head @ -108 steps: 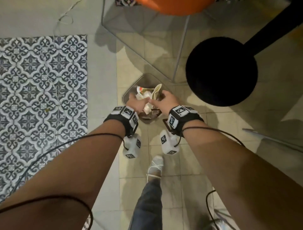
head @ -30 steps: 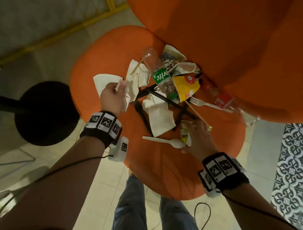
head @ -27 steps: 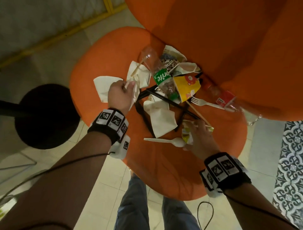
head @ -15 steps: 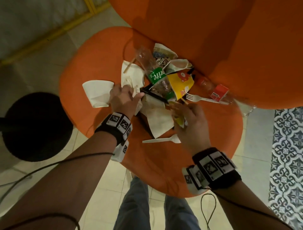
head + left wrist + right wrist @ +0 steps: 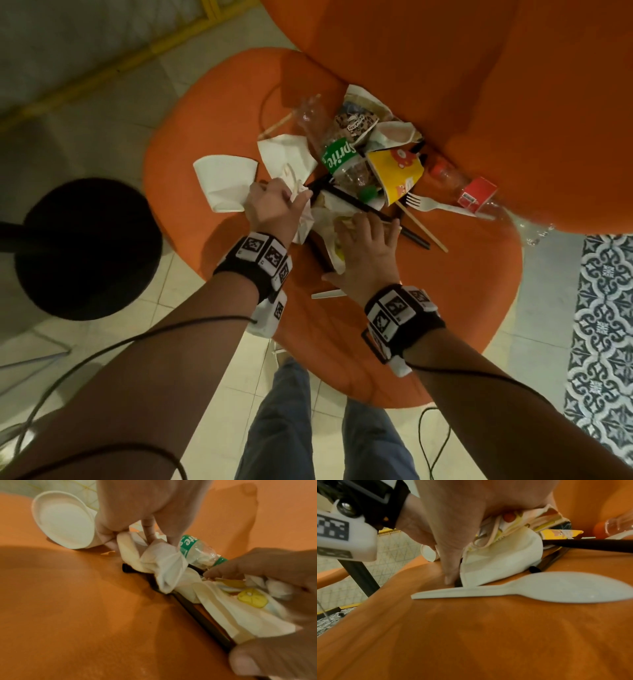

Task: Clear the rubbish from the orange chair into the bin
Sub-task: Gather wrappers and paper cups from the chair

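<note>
**Both hands closing on paper litter at mid-seat**

Left hand has its fingers curled around a crumpled white napkin, bunched and lifted off the orange chair. A second ago it was pinching at the napkins further out; it has since moved inward and gathered the wad. Right hand now lies over a paper wrapper with a yellow print, thumb at its near edge, fingers bent over the top; half a second back it was higher, near the yellow carton. Grip looks partial, not yet a firm hold.

Beyond the left hand's fingertips: Sprite bottle, black straws, more napkins. To its outer side, a white paper cup on its side. Past the right hand: plastic fork, second bottle. Just behind the right wrist: white plastic spoon, untouched.

Bin not in view. Judgement: a new pick-up round is under way; most rubbish remains on the seat, several more trips likely.
</note>
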### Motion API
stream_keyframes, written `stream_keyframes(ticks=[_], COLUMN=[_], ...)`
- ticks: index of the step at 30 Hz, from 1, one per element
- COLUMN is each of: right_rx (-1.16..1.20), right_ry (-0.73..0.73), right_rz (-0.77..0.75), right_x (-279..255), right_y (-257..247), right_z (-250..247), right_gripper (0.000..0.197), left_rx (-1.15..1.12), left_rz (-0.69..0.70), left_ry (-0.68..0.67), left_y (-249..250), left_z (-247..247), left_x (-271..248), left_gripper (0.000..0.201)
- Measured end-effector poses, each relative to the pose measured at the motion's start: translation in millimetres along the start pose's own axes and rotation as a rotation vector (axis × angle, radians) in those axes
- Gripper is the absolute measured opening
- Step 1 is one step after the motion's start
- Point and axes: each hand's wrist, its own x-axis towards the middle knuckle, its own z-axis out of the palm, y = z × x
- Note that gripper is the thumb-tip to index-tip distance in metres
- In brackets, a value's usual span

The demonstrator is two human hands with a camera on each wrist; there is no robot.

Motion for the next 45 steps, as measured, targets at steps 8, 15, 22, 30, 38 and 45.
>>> stream_keyframes(ticks=[8,15,22,30,38,45], right_rx=[0.192,0.295,0.416,0.354,0.427,0.438], right_ry=[0.086,0.145,0.226,0.318,0.341,0.338], right_rz=[0.017,0.065,0.041,0.013,0.015,0.054], right_x=[-2.8,-1.4,-15.3,-37.3,-42.8,-56.9], right_y=[5.1,25.4,39.9,52.6,53.8,69.7], right_z=[-4.8,-10.4,-9.9,-17.9,-20.4,-17.6], right_gripper=[0.072,0.056,0.050,0.045,0.036,0.039], left_rx=[-0.117,-0.414,-0.643,-0.632,-0.414,-0.315], left_rz=[0.001,-0.052,-0.147,-0.099,0.014,0.012], left_ry=[-0.004,0.176,0.239,0.157,-0.233,-0.220], left_y=[0.9,8.8,13.7,22.8,27.0,17.5], left_z=[-7.9,-23.2,-23.3,-18.6,14.2,22.2], left_x=[-16.1,-48.2,-85.9,-123.8,-130.2,-112.3], left_gripper=[0.036,0.036,0.034,0.030,0.031,0.032])
